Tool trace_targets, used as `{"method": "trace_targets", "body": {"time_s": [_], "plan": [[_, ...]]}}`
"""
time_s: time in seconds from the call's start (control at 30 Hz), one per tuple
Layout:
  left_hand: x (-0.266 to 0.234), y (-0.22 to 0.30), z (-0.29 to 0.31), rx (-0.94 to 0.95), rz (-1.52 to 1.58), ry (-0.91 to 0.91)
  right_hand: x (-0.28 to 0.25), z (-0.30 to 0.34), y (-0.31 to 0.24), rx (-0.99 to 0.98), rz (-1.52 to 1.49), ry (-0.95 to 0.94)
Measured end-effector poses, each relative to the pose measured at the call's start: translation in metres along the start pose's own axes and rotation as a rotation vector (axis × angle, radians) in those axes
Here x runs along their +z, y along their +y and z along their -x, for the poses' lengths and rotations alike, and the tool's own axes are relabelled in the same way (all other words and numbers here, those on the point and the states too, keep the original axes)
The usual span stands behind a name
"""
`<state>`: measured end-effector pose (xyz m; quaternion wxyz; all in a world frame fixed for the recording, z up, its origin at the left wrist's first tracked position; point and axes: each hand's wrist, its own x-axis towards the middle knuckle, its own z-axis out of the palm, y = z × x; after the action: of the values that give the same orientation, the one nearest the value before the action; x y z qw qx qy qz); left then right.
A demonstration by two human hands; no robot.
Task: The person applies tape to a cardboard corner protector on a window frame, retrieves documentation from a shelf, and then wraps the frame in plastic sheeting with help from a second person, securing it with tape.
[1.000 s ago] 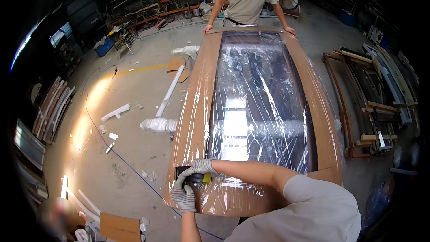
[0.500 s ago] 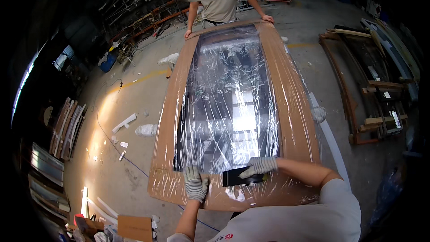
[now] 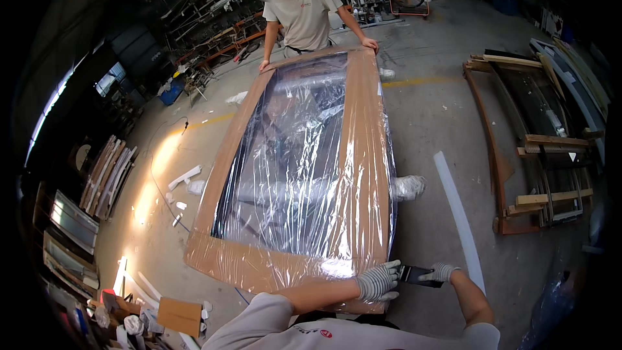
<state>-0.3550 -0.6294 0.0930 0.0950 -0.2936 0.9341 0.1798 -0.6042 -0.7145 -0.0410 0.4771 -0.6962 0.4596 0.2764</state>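
Observation:
A long framed glass panel (image 3: 259, 175), bordered with brown cardboard and covered in clear shiny film, lies flat in front of me. My left hand (image 3: 378, 282), in a grey-striped glove, is at the panel's near right corner with its fingers spread. Just beyond that corner, my gloved right hand (image 3: 444, 273) grips a black tool (image 3: 418, 277), flat and oblong, whose exact kind I cannot make out. The tool's left end is close to my left fingertips; whether they touch is unclear. Wrapped supports, one showing as a white-wrapped end (image 3: 409, 188), stick out from under the panel.
A co-worker (image 3: 304, 13) stands at the far end, both hands on the panel's edge. Wooden frames (image 3: 538, 142) are on the right, with a white strip (image 3: 460, 220) on the floor nearby. Cardboard scraps (image 3: 179, 316) lie at lower left; a cable (image 3: 155, 175) crosses the left floor.
The black tool and my right hand have moved right, off the panel's near edge. My left hand has shifted from the near left to the near right corner. The view has swung right.

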Motion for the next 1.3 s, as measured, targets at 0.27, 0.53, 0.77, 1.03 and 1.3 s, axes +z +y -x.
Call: {"method": "trace_targets", "body": {"time_s": [0.27, 0.53, 0.77, 1.03, 1.3], "plan": [[0.114, -0.031, -0.096, -0.242, -0.118, -0.759, 0.105, -0.086, -0.056, -0.363, 0.370, 0.065], [0.082, -0.020, -0.089, -0.159, -0.078, -0.555, 0.193, 0.009, 0.094, 0.235, -0.491, 0.058], [0.041, 0.068, 0.042, 0.123, 0.991, -0.016, 0.274, 0.020, 0.035, 0.005, -1.589, 0.066], [0.212, 0.038, 0.184, -0.733, 2.176, 0.499, 0.312, 0.070, -0.129, -0.051, -1.853, 0.273], [0.201, 0.037, 0.208, -0.320, 2.814, 0.772, 0.339, 0.151, -0.215, -0.269, -1.980, 0.511]]}}
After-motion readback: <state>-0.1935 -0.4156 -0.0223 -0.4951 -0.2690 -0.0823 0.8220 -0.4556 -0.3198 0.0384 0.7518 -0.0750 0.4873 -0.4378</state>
